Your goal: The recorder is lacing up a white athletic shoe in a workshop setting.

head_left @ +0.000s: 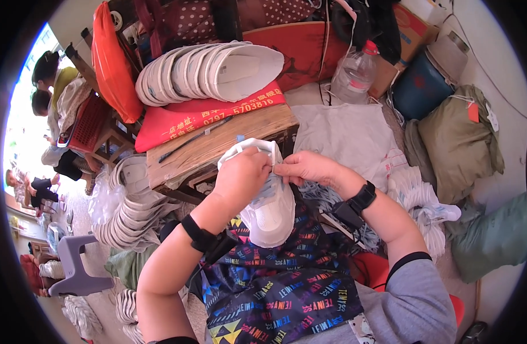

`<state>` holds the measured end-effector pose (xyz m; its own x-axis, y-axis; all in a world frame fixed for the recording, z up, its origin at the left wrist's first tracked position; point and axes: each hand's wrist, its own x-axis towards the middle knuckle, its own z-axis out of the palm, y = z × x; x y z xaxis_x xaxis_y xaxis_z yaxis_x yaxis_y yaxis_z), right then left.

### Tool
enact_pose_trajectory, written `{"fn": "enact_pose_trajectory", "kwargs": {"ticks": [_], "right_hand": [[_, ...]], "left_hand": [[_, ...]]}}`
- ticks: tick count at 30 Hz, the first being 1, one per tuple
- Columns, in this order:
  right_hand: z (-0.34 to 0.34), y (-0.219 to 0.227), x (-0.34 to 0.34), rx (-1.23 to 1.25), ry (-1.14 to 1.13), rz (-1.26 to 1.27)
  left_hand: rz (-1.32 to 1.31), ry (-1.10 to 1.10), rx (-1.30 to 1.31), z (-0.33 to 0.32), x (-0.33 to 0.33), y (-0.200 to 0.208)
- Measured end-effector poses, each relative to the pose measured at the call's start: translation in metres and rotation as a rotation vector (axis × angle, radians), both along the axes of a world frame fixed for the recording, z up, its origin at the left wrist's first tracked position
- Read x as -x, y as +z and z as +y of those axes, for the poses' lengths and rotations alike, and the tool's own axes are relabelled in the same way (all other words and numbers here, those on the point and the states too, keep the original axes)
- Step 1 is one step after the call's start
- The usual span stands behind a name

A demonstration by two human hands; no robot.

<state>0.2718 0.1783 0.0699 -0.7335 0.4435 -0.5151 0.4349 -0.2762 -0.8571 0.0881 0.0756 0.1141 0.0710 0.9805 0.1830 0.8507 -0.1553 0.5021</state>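
Observation:
A white shoe upper (268, 223) with pale grey-blue panels rests over my lap, its toe toward me and its collar opening away. My left hand (240, 176) lies over the left side of the opening, fingers curled closed on the upper by the eyelet edge. From the right, my right hand (309, 168) pinches the opposite edge of the opening between thumb and fingers. The fingertips of both hands nearly meet there; anything small between them is too fine to make out. A patterned dark apron (280, 286) covers my lap beneath the upper.
Ahead stands a wooden bench (263, 123) bearing a red bag (154, 129), a thin dark tool (189, 142) and a row of nested white uppers (189, 71). More stacked uppers (131, 221) lie left, others (412, 195) right. A plastic jug (355, 74) stands behind; people sit far left.

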Motion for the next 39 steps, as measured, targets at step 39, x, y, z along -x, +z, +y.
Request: {"fn": "enact_pose_trajectory", "kwargs": {"ticks": [39], "right_hand": [[0.061,0.04,-0.046,0.124,-0.916,0.708]], "left_hand": [[-0.36,0.239,-0.226,-0.062,0.045,-0.017]]}}
